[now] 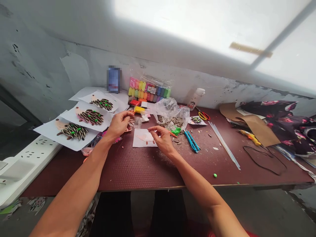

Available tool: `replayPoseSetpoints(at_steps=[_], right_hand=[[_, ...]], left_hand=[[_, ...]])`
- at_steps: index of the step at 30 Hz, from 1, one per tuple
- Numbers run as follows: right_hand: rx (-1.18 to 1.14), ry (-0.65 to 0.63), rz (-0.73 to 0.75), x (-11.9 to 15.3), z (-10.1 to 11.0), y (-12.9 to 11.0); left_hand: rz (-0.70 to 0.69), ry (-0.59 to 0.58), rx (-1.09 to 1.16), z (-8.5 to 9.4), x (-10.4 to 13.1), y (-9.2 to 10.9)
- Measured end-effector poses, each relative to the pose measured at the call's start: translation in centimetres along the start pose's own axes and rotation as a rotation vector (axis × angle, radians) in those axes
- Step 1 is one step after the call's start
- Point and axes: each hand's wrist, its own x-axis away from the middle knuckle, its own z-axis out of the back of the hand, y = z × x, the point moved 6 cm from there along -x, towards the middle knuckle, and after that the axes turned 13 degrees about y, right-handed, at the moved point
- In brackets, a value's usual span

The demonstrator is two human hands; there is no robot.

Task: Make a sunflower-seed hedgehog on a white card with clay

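Spanning the frame from left to lower right: one bench (148, 174), dark red, finely textured, littered with crumbs toward the centre. Behind it, a pale, scuffed wall (84, 64); strong light at upper right.

Main item, centre of frame: one white card (136, 142), flat on the bench, bearing a pale peach shape with small brown ovals along its lower side. Left hand (120, 123): just beyond the card's upper left, grip narrow, fingertips drawn together. Right hand (162, 140): over the card's right part, hiding that edge; grip narrow, thumb and forefinger nearly meeting. Cannot tell whether either grip holds anything; too small to make out.

Left of frame: three seed-covered pictures (90, 117) on white sheets, dotted green; below them, a white power strip (44, 149). Upper centre: a row of coloured clay packs (149, 90) in clear wrapping. Right of centre: a clear plastic bag (166, 106) among striped seeds (176, 121), crowding the space just beyond the right hand; a blue cutter (191, 141); a small seed picture (196, 120); yellow-and-red scissors (204, 115); a white bottle (197, 98). Farther right: translucent sticks (225, 144), a yellow glue gun (251, 137) with dark cord, brown card (263, 128), dark floral cloth (287, 120). Lower right: one green lump (215, 175).
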Motion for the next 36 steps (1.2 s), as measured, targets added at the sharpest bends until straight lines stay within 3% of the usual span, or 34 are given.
replayPoseSetpoints(at_steps=[3,6,9,14,18,22,28,32,36], right_hand=[[0.015,0.014,-0.014,-0.2,0.3,0.1],[0.021,0.012,-0.015,-0.6,0.2,0.2],[0.052,-0.005,-0.007,-1.3,-0.1,0.4],[0.232,-0.09,0.14,-3.9,-1.8,-0.4],[0.628,-0.174,0.294,-6.0,-4.8,-0.7],[0.913,-0.312,0.433,-6.7,-8.4,-0.3],[1.111,-0.415,0.539,-6.8,-10.9,0.4],[1.096,-0.345,0.555,-6.9,-10.2,0.1],[0.881,-0.094,0.412,-7.5,-6.9,-0.5]], left_hand=[[-0.193,0.125,-0.327,0.8,-0.4,0.3],[-0.282,0.157,-0.53,0.9,-0.3,0.3],[-0.31,0.17,-0.628,0.7,-0.1,0.2],[-0.412,0.192,-0.68,0.2,0.3,0.6],[-0.515,0.103,-0.676,-0.8,0.7,0.8],[-0.521,-0.05,-0.734,-1.7,0.9,0.2],[-0.559,-0.2,-0.853,-2.5,1.2,-0.8],[-0.525,-0.158,-0.801,-2.5,0.9,-0.7],[-0.575,-0.057,-0.792,-2.5,1.1,-0.2]])
